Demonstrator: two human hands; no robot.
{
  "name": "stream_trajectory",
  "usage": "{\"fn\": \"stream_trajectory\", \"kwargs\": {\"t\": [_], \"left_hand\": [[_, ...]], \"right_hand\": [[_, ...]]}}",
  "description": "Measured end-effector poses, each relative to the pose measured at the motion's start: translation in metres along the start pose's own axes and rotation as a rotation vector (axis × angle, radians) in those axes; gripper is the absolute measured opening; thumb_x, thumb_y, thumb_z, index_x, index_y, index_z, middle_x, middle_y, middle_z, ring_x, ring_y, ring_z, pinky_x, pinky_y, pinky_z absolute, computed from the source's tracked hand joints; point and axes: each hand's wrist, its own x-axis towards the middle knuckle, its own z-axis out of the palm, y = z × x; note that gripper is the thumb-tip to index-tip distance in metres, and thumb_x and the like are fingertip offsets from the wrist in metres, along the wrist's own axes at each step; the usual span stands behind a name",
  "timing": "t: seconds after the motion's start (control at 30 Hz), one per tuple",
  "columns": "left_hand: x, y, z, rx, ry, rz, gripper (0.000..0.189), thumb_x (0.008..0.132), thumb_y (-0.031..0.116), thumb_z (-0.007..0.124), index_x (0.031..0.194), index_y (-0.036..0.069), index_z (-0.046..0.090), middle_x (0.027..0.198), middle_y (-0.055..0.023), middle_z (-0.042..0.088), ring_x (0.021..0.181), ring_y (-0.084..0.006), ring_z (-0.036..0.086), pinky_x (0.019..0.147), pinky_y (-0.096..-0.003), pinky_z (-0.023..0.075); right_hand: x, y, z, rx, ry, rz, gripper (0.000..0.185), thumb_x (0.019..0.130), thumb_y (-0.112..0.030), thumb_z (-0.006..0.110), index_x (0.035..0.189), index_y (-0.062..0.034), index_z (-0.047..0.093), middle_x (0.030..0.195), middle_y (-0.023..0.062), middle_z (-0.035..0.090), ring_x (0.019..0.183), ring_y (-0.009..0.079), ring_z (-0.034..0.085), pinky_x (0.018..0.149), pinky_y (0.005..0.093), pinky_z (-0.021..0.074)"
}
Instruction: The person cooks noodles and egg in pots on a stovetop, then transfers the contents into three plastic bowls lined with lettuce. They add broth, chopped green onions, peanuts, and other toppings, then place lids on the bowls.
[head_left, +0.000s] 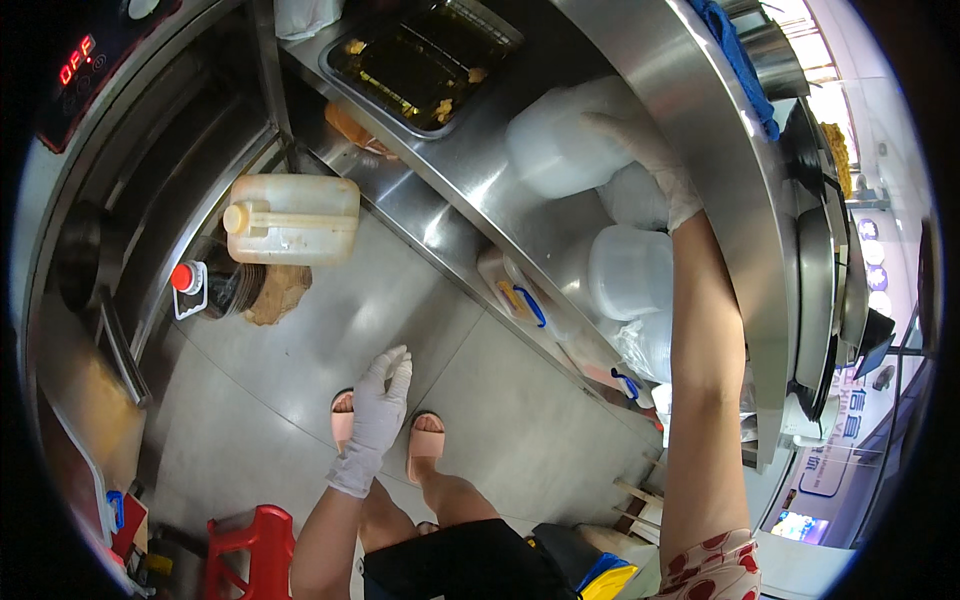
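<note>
My right hand (652, 157), in a white glove, reaches onto the steel shelf (487, 180) below the counter and lies against a stack of translucent plastic containers (562, 142). Its fingers are partly hidden, and whether they grip the stack I cannot tell. Beneath that wrist sits another stack of clear plastic containers (634, 270), with a crumpled clear bag beside it. My left hand (382, 397), gloved too, hangs over the floor with nothing in it, fingers bent and slightly apart. A metal tray (420, 67) of dark liquid with food bits stands at the far end of the shelf.
On the floor at left stand a yellowish plastic jerrycan (292, 232) and a clear bottle with a red cap (181, 277). The steel counter edge (720, 150) curves above my right arm. A red plastic stool (255, 547) is at lower left. Pans (814, 277) line the counter at right.
</note>
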Motion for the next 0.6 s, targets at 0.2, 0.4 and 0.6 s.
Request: {"fn": "stream_trajectory", "kwargs": {"t": [0.2, 0.4, 0.6], "left_hand": [[0.038, 0.025, 0.025, -0.252, 0.015, 0.067, 0.027, 0.097, 0.012, 0.056, 0.119, -0.004, 0.057, 0.105, -0.007, 0.064, 0.098, -0.011, 0.059, 0.09, -0.0228, 0.0451], [0.048, 0.036, 0.056, -0.275, -0.043, 0.091, 0.025, 0.097, 0.013, 0.055, 0.116, -0.003, 0.059, 0.103, -0.008, 0.065, 0.095, -0.0129, 0.06, 0.089, -0.0244, 0.046], [0.043, 0.042, 0.071, -0.27, -0.054, 0.016, 0.023, 0.098, 0.011, 0.053, 0.117, -0.002, 0.059, 0.102, -0.0082, 0.066, 0.094, -0.0134, 0.061, 0.088, -0.0245, 0.0465]], "right_hand": [[-0.02, 0.007, 0.004, 0.033, 0.028, 0.035, 0.047, 0.087, -0.034, 0.064, 0.121, -0.0013, 0.057, 0.112, 0.0096, 0.062, 0.103, 0.0187, 0.057, 0.092, 0.0313, 0.0433], [-0.046, 0.022, 0.011, 0.04, 0.103, 0.083, 0.044, 0.088, -0.033, 0.063, 0.119, -0.001, 0.059, 0.111, 0.0091, 0.062, 0.102, 0.0187, 0.057, 0.092, 0.0316, 0.0434], [-0.122, 0.052, 0.018, 0.024, 0.313, 0.337, 0.041, 0.089, -0.031, 0.062, 0.116, -0.0007, 0.06, 0.11, 0.0086, 0.062, 0.101, 0.0186, 0.057, 0.092, 0.0318, 0.0434]]}}
